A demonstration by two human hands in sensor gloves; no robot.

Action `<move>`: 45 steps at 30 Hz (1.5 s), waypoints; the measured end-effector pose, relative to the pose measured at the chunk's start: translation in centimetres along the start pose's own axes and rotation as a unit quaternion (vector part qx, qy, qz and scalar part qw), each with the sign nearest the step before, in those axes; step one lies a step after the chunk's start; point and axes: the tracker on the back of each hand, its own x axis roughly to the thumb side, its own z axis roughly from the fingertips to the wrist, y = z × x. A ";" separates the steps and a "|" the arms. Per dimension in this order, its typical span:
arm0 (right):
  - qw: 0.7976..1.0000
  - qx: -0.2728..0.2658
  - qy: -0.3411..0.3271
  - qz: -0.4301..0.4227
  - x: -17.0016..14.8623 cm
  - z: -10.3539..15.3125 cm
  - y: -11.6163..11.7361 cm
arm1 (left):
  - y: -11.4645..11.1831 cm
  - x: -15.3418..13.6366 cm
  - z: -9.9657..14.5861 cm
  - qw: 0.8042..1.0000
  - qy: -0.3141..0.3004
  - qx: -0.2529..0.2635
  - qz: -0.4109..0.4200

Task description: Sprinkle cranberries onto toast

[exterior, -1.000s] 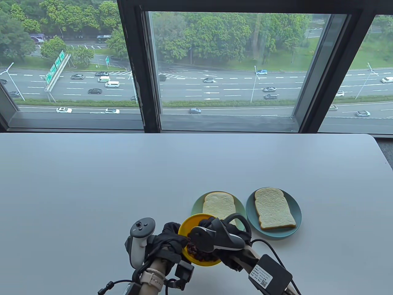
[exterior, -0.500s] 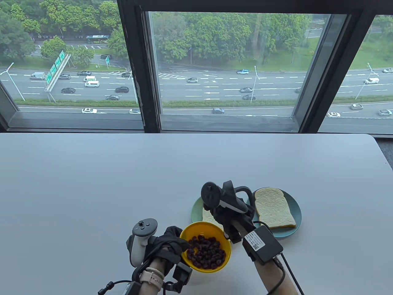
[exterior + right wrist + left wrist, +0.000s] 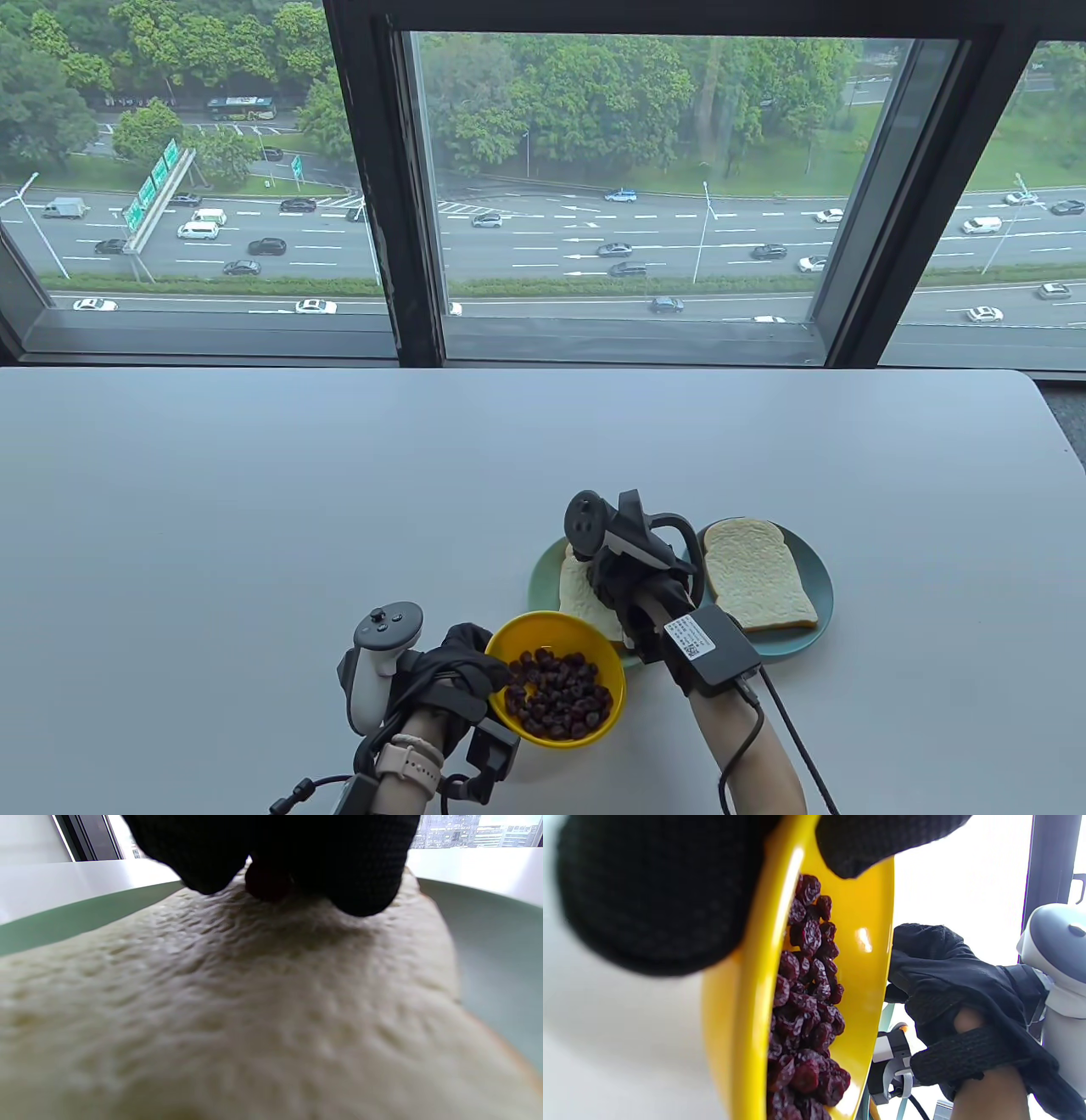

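White table (image 3: 254,509), yellow bowl (image 3: 612,679) (cranberries (image 3: 556,694) inside)

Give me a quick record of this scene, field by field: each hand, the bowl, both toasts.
left hand: grips the yellow bowl's rim, bowl tilted
bowl contents: dried cranberries
right hand: fingertips pinch a cranberry just above the left toast
left toast: on a green plate, no cranberries seen lying on it
right toast: bare, on a blue plate
surface: white table
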 end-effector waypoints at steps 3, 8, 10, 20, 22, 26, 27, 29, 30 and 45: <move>1.000 -0.002 -0.004 -0.018 -0.5 0.4 0.0 | 0.0 0.0 0.1 1.000 0.002 0.006 -0.002; 0.998 -0.007 -0.018 -0.061 -1.5 1.6 -0.4 | 0.2 0.0 0.3 1.000 0.001 0.011 0.003; 0.997 -0.013 -0.017 -0.071 -1.9 2.3 -0.9 | 0.2 0.1 0.3 1.000 -0.003 0.011 0.006; 0.983 -0.033 -0.122 -0.134 -0.6 7.7 -3.3 | 0.1 0.4 0.4 0.999 -0.024 0.023 0.011; 0.978 -0.018 -0.161 -0.134 0.6 8.8 -3.3 | 0.0 0.4 0.5 0.999 -0.029 0.024 0.017; 0.970 0.024 -0.226 -0.090 3.5 10.6 -2.7 | -0.2 0.4 0.5 0.999 -0.038 0.023 0.031; 0.969 0.035 -0.235 -0.066 4.1 10.9 -2.5 | -0.2 0.4 0.4 0.998 -0.038 0.023 0.034; 0.965 0.068 -0.250 -0.030 5.1 11.2 -1.9 | -0.1 0.1 0.3 0.998 -0.041 0.015 0.048; 0.962 0.087 -0.256 -0.019 5.5 11.3 -1.4 | 0.0 0.1 0.3 0.997 -0.045 0.013 0.067; 0.961 0.013 -0.228 0.158 8.6 11.4 0.0 | -0.8 0.5 0.4 0.994 -0.077 0.012 0.075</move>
